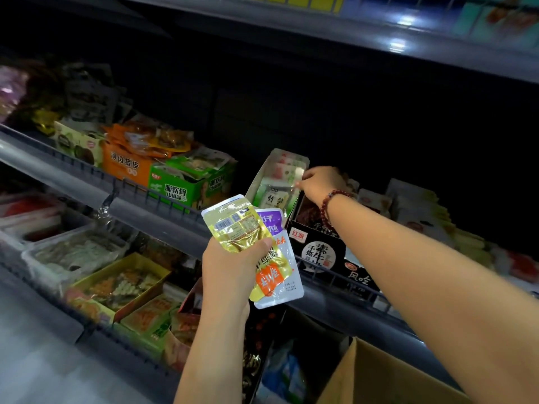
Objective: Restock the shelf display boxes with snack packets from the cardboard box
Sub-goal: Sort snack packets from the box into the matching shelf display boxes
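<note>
The left hand [233,266] is curled round two snack packets held upright and fanned in front of the shelf: a yellow packet [233,224] in front, with its barcode side showing, and a purple and white packet [277,258] behind it, sticking out to the right and below the hand. The right hand [319,182] reaches across to the middle shelf, its fingers pinching the edge of a pale green and white packet [284,177] at the top of a display box [256,182] that stands tilted with its open side towards the camera. More packets of the same sort lie inside that box. A red bead bracelet [328,207] sits on the right wrist. Just to the right of the tilted box and below the right arm is a black display box [316,249] with white lettering and a red label. Further left on the same shelf stand a green box [180,188] and an orange box [125,166], both full of packets. The cardboard box [376,377] sits at the bottom right, below the right forearm, and only its corner and one flap show. The lower shelf on the left carries open trays and boxes of assorted snacks [116,287].
</note>
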`<state>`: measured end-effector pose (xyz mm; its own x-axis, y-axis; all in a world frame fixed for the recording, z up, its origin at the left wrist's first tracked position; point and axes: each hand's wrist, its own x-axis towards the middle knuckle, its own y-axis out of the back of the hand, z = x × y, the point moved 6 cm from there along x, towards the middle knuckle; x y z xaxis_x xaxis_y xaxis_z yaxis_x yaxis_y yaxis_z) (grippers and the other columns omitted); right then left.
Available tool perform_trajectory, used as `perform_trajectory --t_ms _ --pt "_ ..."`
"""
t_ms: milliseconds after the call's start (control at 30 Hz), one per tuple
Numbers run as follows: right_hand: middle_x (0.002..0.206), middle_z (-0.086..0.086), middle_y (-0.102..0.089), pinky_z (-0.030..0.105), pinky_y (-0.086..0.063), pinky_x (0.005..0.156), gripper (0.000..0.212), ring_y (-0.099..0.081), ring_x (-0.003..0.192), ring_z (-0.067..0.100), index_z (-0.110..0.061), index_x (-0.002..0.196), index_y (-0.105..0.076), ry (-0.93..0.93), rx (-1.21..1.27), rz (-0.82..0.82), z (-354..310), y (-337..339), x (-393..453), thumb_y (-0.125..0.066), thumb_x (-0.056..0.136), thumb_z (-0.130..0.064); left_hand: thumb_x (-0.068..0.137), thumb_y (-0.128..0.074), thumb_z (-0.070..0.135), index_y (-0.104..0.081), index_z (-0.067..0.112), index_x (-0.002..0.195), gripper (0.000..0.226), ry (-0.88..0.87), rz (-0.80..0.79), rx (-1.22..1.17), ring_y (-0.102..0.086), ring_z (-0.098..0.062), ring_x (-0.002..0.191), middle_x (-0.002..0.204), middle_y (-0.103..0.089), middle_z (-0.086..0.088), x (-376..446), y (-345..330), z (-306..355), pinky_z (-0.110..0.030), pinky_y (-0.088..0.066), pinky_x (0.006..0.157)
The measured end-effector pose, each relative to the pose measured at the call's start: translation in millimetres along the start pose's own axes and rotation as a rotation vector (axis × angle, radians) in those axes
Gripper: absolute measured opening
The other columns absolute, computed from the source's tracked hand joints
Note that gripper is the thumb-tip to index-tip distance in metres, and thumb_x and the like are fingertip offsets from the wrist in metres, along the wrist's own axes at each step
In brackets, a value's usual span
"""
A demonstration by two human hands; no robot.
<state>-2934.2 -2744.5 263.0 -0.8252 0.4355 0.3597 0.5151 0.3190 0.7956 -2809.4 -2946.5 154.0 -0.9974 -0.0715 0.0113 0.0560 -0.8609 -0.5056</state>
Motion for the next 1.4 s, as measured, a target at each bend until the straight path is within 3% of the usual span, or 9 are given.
perform_trajectory --t_ms 100,300,467,700,833,933,1067,1233,1400 --pt "0.099 -0.005 -0.067 0.045 -0.049 0.090 0.024 -0.061 0.100 0.026 -0.036 0.059 -0.056 0.004 0.120 0.027 -0.4 5.5 -9.9 -0.068 0.079 -0.030 0.077 -0.078 0.002 -0.065 0.021 0.093 0.028 0.009 -0.016 0.001 -0.072 -0.010 0.066 0.081 -0.074 0.004 -1.5 -2.9 1.0 -0.027 -0.052 0.057" --pt "0.090 -0.015 -0.066 0.043 -0.051 0.088 0.015 -0.060 0.100 0.020 -0.041 0.063 -0.062 0.064 0.320 0.026 -0.3 26.0 -49.9 -0.070 0.075 -0.035 0.077 -0.077 0.002 -0.066 0.018 0.097 0.028 0.047 -0.100 0.041 -0.073 -0.016 0.070 0.082 -0.076 0.001 -9.9 -16.2 5.0 -0.033 -0.057 0.062" --pt "0.087 -0.014 -0.068 0.025 -0.054 0.073 0.008 -0.063 0.082 0.004 -0.027 0.082 -0.067 0.145 0.439 -0.122 7.0 58.9 -111.9 -0.064 0.090 -0.028 0.077 -0.076 0.002 -0.066 0.016 0.102 0.029 0.057 -0.216 0.122 -0.073 -0.016 0.074 0.086 -0.076 -0.001 -30.1 -32.7 16.0 -0.032 -0.055 0.063" --pt "0.068 -0.002 -0.062 0.018 -0.039 0.056 0.039 -0.052 0.059 0.009 -0.013 0.073 -0.061 -0.110 0.645 -0.284 64.5 117.3 -185.3 -0.046 0.099 -0.037 0.085 -0.068 0.005 -0.065 0.010 0.108 0.024 0.183 -0.356 0.061 -0.073 -0.022 0.082 0.093 -0.076 -0.008 -86.5 -73.2 23.5 -0.037 -0.056 0.072" --pt "0.079 0.006 -0.073 0.030 -0.050 0.068 0.037 -0.062 0.071 0.021 -0.010 0.080 -0.064 -0.142 0.556 -0.361 94.0 154.0 -222.5 -0.052 0.094 -0.042 0.094 -0.057 0.008 -0.065 0.011 0.107 0.015 0.239 -0.448 0.088 -0.073 -0.019 0.075 0.087 -0.076 -0.006 -131.2 -102.5 21.4 -0.037 -0.055 0.069" --pt "0.072 -0.005 -0.073 0.036 -0.052 0.083 0.032 -0.068 0.083 0.019 -0.013 0.080 -0.067 -0.154 0.535 -0.299 117.9 183.4 -245.9 -0.052 0.094 -0.039 0.098 -0.047 0.003 -0.062 0.006 0.113 0.022 0.358 -0.504 0.033 -0.072 -0.026 0.082 0.094 -0.075 -0.013 -165.9 -116.9 11.4 -0.041 -0.056 0.073" --pt "0.079 -0.001 -0.074 0.032 -0.055 0.076 0.034 -0.071 0.077 0.011 -0.006 0.091 -0.066 -0.197 0.609 -0.236 154.4 211.5 -274.5 -0.053 0.093 -0.037 0.095 -0.044 -0.007 -0.058 0.006 0.119 0.031 0.448 -0.595 0.023 -0.067 -0.037 0.096 0.106 -0.071 -0.021 -207.6 -127.3 -3.0 -0.051 -0.053 0.086" --pt "0.077 -0.004 -0.074 0.031 -0.052 0.072 0.027 -0.071 0.074 0.010 -0.014 0.086 -0.067 -0.224 0.621 -0.162 200.7 233.0 -315.3 -0.054 0.093 -0.036 0.093 -0.046 -0.007 -0.059 0.004 0.120 0.032 0.524 -0.681 0.105 -0.062 -0.044 0.110 0.113 -0.068 -0.024 -249.5 -131.3 -31.2 -0.058 -0.047 0.096" --pt "0.081 -0.001 -0.075 0.037 -0.055 0.078 0.021 -0.072 0.079 0.014 -0.013 0.092 -0.067 -0.329 0.741 -0.118 251.7 233.3 -349.3 -0.054 0.094 -0.030 0.091 -0.049 -0.007 -0.063 0.002 0.114 0.028 0.572 -0.711 0.174 -0.070 -0.035 0.093 0.105 -0.072 -0.021 -279.2 -138.1 -53.9 -0.050 -0.053 0.084"
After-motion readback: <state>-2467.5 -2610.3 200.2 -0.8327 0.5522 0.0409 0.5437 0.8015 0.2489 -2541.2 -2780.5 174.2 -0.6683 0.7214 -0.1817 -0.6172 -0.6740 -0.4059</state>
